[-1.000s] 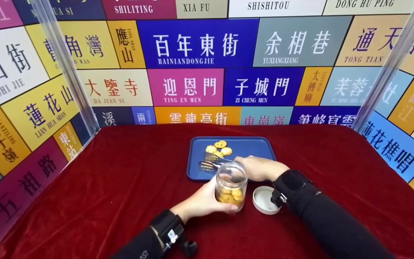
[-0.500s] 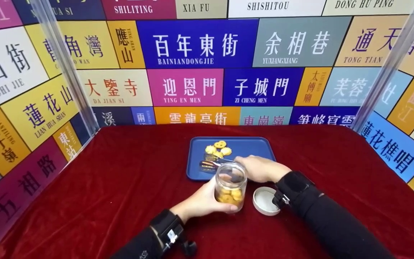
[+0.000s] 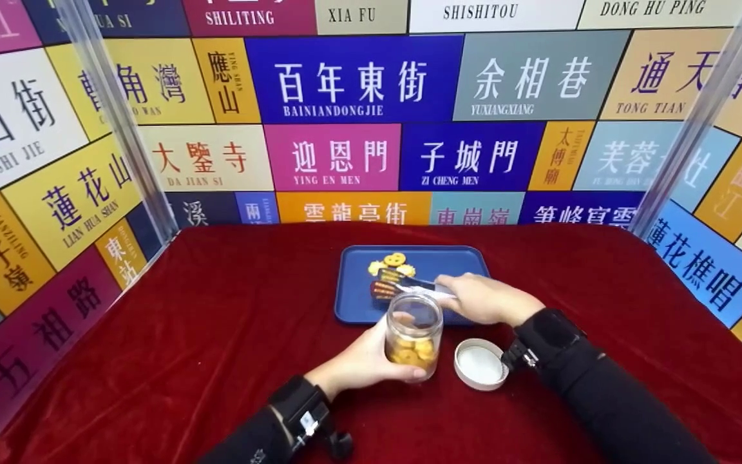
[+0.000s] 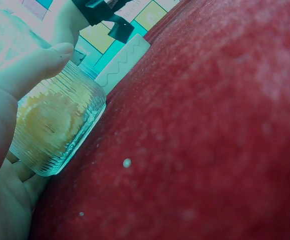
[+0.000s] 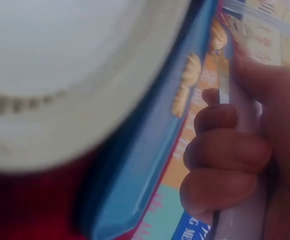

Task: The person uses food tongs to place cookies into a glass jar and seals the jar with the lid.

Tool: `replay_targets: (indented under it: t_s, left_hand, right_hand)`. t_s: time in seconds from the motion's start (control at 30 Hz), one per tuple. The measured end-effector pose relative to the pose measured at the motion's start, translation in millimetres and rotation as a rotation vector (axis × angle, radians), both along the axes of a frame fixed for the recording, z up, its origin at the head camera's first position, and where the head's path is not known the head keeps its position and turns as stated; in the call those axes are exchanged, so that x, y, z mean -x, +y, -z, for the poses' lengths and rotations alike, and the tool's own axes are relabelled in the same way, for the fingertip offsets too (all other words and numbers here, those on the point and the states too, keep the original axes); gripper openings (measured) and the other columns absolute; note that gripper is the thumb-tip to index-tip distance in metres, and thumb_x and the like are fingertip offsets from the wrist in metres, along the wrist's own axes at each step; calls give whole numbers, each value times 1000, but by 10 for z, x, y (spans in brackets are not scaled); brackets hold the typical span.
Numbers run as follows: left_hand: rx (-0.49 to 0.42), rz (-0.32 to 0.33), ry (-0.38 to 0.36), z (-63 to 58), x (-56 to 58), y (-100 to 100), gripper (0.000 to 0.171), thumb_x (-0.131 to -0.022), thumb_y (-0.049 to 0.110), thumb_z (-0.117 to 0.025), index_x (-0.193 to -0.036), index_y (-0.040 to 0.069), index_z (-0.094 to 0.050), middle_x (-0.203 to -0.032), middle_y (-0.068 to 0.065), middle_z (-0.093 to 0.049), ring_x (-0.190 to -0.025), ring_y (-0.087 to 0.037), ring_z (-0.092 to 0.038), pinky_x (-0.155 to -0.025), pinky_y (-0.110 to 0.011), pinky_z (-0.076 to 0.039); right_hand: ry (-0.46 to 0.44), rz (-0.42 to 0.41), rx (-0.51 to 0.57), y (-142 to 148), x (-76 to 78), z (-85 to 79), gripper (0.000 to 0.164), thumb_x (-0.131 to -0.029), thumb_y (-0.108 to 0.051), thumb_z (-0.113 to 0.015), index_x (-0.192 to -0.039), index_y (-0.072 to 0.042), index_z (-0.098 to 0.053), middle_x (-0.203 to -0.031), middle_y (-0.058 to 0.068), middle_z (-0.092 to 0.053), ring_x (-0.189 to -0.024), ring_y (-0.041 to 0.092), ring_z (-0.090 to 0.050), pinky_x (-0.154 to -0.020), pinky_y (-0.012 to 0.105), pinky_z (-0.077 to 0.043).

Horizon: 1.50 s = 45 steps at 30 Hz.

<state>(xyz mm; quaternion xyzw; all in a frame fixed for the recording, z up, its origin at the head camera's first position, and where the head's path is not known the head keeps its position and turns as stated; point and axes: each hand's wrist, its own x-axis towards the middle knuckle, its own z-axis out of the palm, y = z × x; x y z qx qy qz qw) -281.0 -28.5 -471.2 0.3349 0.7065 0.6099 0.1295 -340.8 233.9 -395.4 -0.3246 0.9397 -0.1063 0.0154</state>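
My left hand (image 3: 364, 361) grips a clear glass jar (image 3: 415, 322) standing on the red cloth, with several yellow biscuits (image 3: 413, 351) in its lower part. In the left wrist view the thumb and fingers wrap the jar's ribbed wall (image 4: 59, 115). My right hand (image 3: 490, 299) holds metal tongs (image 3: 426, 288) by the handle, fingers curled round it in the right wrist view. Their two slotted heads lie over the blue tray (image 3: 345, 309), slightly apart, just in front of several biscuits (image 3: 393, 263). Part of the tongs is hidden behind the jar's mouth.
A white round lid (image 3: 480, 364) lies on the cloth right of the jar, beside my right wrist. The red cloth (image 3: 248, 309) covers the table. Behind it stands a wall of coloured name panels (image 3: 351, 77), with clear posts (image 3: 686, 116) at both sides.
My right hand has moved right with the tongs, and their heads have drawn back slightly from the biscuits. The lid has shifted a little towards me. The left hand and jar stay put.
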Motion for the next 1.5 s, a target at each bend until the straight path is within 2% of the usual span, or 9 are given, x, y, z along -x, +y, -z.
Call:
replay_targets:
  t_s: [0.13, 0.3, 0.47, 0.6, 0.8, 1.07, 1.3, 1.5]
  left_hand:
    - [12, -9, 6, -1, -3, 1, 83, -83, 15, -92, -151, 18, -45, -130, 2, -69, -118, -17, -68, -108, -33, -52]
    - [21, -20, 14, -13, -4, 2, 80, -83, 15, -92, -148, 18, -46, -128, 3, -70, -117, -16, -69, -108, -33, -52]
    - [5, -8, 9, -17, -7, 12, 79, -83, 13, -92, -147, 16, -46, -128, 2, -71, -117, -17, -69, -107, -33, -53]
    - [-1, -10, 2, -27, -14, 19, 79, -83, 13, -92, -147, 16, -47, -127, 2, -71, -116, -17, -69, -106, -33, -53]
    - [0, -13, 5, -37, -3, 26, 77, -83, 12, -92, -145, 16, -47, -127, 2, -71, -117, -17, -69, -105, -33, -54]
    - [3, -18, 14, -22, 17, 28, 77, -82, 13, -93, -145, 17, -48, -128, 2, -70, -118, -17, -68, -106, -33, -54]
    - [-1, -20, 7, -14, 16, 25, 78, -82, 13, -93, -145, 16, -47, -129, 2, -69, -118, -17, -68, -106, -34, -54]
    - [1, -21, -2, -11, -7, 18, 78, -82, 12, -93, -145, 15, -47, -129, 2, -69, -118, -16, -68, -106, -33, -54]
  right_hand:
    - [-6, 14, 21, 72, -28, -77, 37, -110, -50, -56, -112, -14, -64, -79, -3, -54, -79, 18, -59, -77, 40, -50]
    - [-15, 33, 60, 135, -143, -165, 35, -109, -46, -59, -122, -14, -65, -82, -4, -56, -79, 17, -58, -77, 39, -48]
    - [-45, 55, 117, 252, -247, -216, 28, -109, -41, -62, -121, -16, -64, -80, -6, -53, -75, 14, -56, -73, 35, -46]
    - [-62, 73, 123, 374, -292, -252, 30, -109, -41, -62, -124, -16, -64, -80, -7, -55, -73, 12, -55, -71, 33, -45]
    - [-69, 110, 128, 526, -344, -350, 36, -109, -45, -60, -128, -15, -64, -84, -4, -58, -77, 14, -57, -74, 35, -46]
    - [-42, 159, 125, 599, -496, -584, 45, -108, -53, -58, -135, -18, -64, -93, -3, -64, -86, 17, -59, -78, 39, -46]
    - [2, 158, 140, 613, -653, -765, 39, -109, -50, -58, -135, -21, -64, -103, -4, -68, -90, 17, -59, -81, 41, -47]
    - [17, 140, 136, 609, -804, -901, 37, -109, -48, -58, -135, -23, -64, -101, -6, -68, -88, 15, -59, -81, 40, -48]
